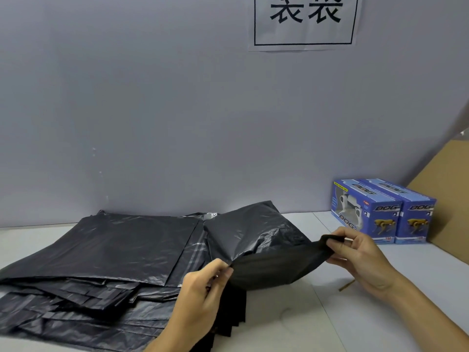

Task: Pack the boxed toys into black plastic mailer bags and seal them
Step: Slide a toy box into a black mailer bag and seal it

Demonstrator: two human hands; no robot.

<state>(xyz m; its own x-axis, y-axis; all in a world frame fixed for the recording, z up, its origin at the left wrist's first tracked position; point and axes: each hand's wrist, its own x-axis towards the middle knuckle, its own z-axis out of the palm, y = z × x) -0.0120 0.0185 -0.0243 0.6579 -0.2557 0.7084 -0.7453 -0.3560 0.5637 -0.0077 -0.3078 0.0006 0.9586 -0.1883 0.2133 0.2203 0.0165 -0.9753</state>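
Much of the view is a plain pale grey wall (152,97), smooth and matte, with a white paper sign (304,21) taped high on it, printed with large black characters inside a thin black frame (only their lower part shows). Below it runs a white table (380,313), flat and faintly scuffed.

On the left half of the table lies a loose stack of black mailer bags (101,255), thin glossy plastic, creased and wrinkled, their flat rectangular edges fanned unevenly toward the viewer. One black mailer bag (261,240) is lifted off the right end of the stack, its mouth spread open so the dull dark inside shows beneath a shiny, crumpled upper layer.

A brown cardboard sheet (446,199) leans at the far right, stiff and matte.

Just in front of it, at the back right of the table against the wall, stand two boxed toys side by side and touching: the nearer-left blue box (365,212) and the second blue box (416,217). Both are upright glossy cartons printed with "DOG" and a yellow robot dog picture. They sit apart from the open bag.

The left hand (200,295) pinches the near edge of the bag's mouth between thumb and fingers. The right hand (360,257) grips the far right corner of the mouth, fingers curled closed over the plastic.

A small brown strip (346,285) lies on the table under the right hand.
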